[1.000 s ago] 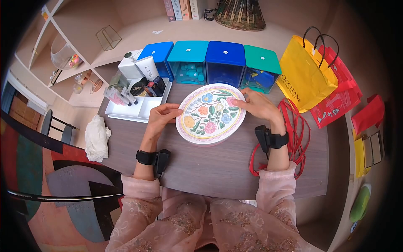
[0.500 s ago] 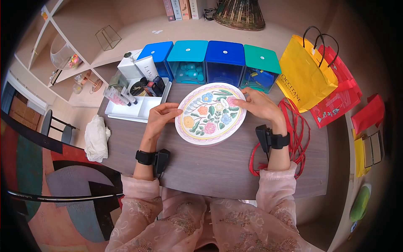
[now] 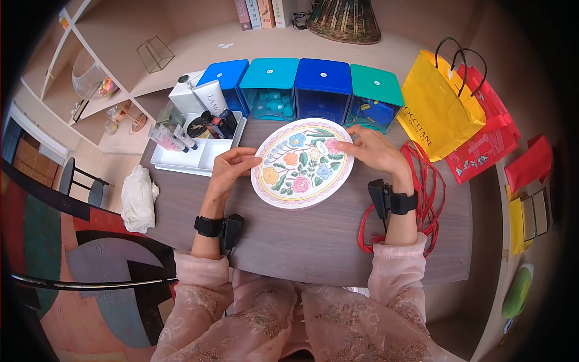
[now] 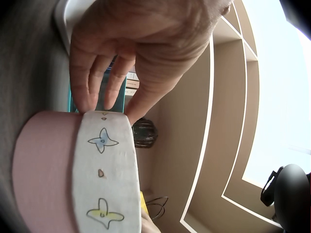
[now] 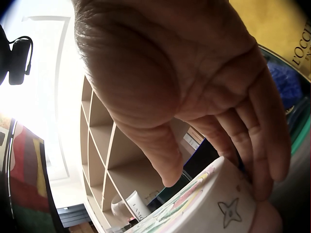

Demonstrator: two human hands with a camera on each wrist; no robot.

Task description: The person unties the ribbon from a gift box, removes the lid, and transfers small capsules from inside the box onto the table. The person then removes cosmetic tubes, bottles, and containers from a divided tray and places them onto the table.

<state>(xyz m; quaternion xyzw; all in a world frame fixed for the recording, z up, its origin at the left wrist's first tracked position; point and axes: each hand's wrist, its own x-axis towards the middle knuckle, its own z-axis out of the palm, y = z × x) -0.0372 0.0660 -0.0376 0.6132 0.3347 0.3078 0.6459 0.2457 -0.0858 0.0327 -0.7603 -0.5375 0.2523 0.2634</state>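
A round box with a flower-painted lid [image 3: 303,164] is at the middle of the desk. The left wrist view shows the lid's white side [image 4: 104,170] with drawn flowers, above a pink base [image 4: 46,170]. My left hand [image 3: 230,171] grips the lid's left edge, thumb on the rim and fingertips at its side. With thumb on top and fingers down the side, my right hand [image 3: 377,152] holds the upper right edge. In the right wrist view, that hand [image 5: 194,82] arches over the lid [image 5: 194,199].
Behind stand blue, teal and green lidded bins [image 3: 324,90]. A white tray [image 3: 202,157] of cosmetics is at the left, near a white cloth [image 3: 139,199]. Red straps [image 3: 422,193], a yellow bag [image 3: 439,108] and a red bag [image 3: 491,145] are at the right.
The lid has risen and shifted very slightly between my hands, and the pink below it is less visible from the head view. Both hands keep their hold.
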